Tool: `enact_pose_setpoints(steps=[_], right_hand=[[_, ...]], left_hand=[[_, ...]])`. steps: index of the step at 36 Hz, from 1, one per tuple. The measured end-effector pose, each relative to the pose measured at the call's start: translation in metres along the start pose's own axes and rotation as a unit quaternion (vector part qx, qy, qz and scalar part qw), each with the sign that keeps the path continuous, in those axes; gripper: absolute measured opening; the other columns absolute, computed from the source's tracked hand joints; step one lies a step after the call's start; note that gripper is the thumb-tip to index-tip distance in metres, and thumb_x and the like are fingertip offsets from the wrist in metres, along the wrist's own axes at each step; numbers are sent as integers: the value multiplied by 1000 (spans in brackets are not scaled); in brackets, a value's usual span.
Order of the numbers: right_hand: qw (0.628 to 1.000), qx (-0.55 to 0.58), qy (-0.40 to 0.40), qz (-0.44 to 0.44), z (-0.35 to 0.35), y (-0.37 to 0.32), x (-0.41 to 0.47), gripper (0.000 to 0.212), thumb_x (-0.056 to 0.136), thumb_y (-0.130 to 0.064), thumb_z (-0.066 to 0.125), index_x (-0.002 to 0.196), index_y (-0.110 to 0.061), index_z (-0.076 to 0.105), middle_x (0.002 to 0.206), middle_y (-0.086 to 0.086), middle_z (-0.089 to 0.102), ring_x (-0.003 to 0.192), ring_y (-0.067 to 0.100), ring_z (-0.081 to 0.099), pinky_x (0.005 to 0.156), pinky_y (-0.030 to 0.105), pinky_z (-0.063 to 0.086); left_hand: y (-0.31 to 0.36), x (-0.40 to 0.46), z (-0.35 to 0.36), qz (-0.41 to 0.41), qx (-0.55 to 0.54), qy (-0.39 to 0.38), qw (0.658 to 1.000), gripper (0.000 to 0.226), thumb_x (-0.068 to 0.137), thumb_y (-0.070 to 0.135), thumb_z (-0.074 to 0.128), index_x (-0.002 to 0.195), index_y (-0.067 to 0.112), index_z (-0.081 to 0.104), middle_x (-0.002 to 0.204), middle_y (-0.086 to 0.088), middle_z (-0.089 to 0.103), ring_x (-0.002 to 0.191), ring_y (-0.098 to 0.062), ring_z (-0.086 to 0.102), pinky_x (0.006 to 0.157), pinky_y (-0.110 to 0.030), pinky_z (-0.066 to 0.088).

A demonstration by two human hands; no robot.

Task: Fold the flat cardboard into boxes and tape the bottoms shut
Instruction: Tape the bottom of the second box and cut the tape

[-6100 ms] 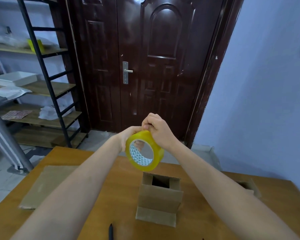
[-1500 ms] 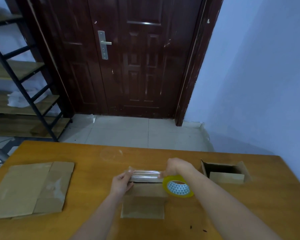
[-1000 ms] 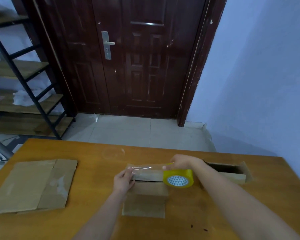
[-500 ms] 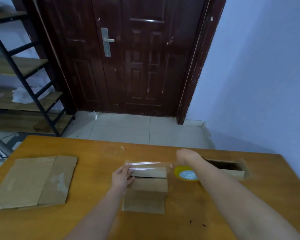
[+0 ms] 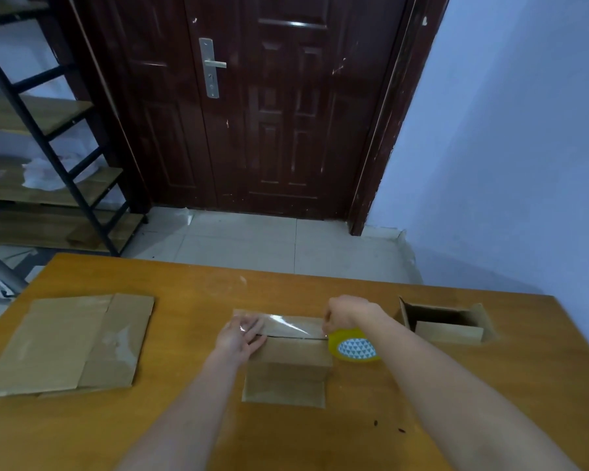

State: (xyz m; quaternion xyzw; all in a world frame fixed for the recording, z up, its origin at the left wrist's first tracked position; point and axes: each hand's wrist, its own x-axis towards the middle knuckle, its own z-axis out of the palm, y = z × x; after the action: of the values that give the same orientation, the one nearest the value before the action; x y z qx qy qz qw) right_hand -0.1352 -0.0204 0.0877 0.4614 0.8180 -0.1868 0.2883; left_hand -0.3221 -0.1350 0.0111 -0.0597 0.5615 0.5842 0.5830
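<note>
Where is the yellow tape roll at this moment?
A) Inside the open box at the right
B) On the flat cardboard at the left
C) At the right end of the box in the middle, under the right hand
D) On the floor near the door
C: the yellow tape roll sits at the right end of the middle box, under the right hand, with clear tape stretched over to the left hand.

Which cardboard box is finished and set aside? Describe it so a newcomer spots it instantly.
On the wooden table, look right toward the blue wall. The open-topped box stands there alone, past the yellow tape roll; unlike the others, its dark inside shows.
</note>
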Motion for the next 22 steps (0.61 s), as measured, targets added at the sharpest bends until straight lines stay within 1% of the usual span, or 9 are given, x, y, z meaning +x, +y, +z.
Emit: enact_pose_setpoints(steps=[2,7,10,12,14,15,16,19,22], right_hand=[[1000,0,-2,0,1,-2,1,41,87,-43,61,120,-20,65,120,4,63,105,24,60,87,35,52],[1000,-15,-1,6,0,-4,5,41,89,-43,59,122,-20,64,122,4,63,107,25,60,87,36,52],[999,-38,2,20,2,-9,8,44,88,-42,58,124,-17,62,122,4,62,108,25,60,89,37,52],[998,-62,9,29,3,-14,9,43,88,-41,59,122,-16,61,120,4,62,108,25,60,86,34,50],[996,-85,15,32,3,-20,10,39,88,-39,59,118,-15,62,114,4,62,101,24,60,80,31,46],[995,-94,18,33,3,-22,9,37,88,-37,59,118,-14,62,112,5,62,96,23,58,77,29,44],[994,-100,22,34,3,-23,10,36,89,-35,59,118,-14,62,114,4,62,96,23,58,76,29,42],[992,-117,37,36,5,-24,14,37,88,-34,60,121,-15,61,123,3,61,111,23,60,77,28,40],[989,-131,53,36,8,-24,15,36,88,-31,60,121,-16,61,124,3,61,113,23,60,79,28,39]], left_hand=[[1,1,-2,-10,-19,-10,1000,25,104,24,29,92,9,46,118,-15,56,118,-28,55,90,-50,45],[1,4,-7,-9,-32,-28,999,27,103,27,31,102,7,47,118,-16,57,110,-27,57,90,-51,46],[1,5,-6,-8,-29,-28,999,27,102,29,32,97,8,49,113,-16,60,104,-28,60,83,-51,49],[2,4,-5,-10,-23,-21,999,29,102,30,35,90,8,50,103,-15,63,98,-28,61,79,-50,51],[4,3,-4,-11,-15,-15,1000,30,101,31,38,87,7,51,95,-15,63,100,-30,60,80,-50,50],[5,3,-4,-13,-9,-13,1000,30,100,31,39,88,7,51,95,-15,63,101,-30,59,80,-49,50],[6,3,-4,-14,0,-11,1000,30,100,31,39,89,6,52,97,-15,64,102,-30,60,80,-49,51],[6,3,-3,-3,23,-2,1000,29,100,29,41,89,5,53,98,-16,64,100,-30,60,79,-47,52],[3,5,-2,25,42,10,999,32,100,31,42,85,6,53,96,-17,65,95,-30,62,75,-46,54]])
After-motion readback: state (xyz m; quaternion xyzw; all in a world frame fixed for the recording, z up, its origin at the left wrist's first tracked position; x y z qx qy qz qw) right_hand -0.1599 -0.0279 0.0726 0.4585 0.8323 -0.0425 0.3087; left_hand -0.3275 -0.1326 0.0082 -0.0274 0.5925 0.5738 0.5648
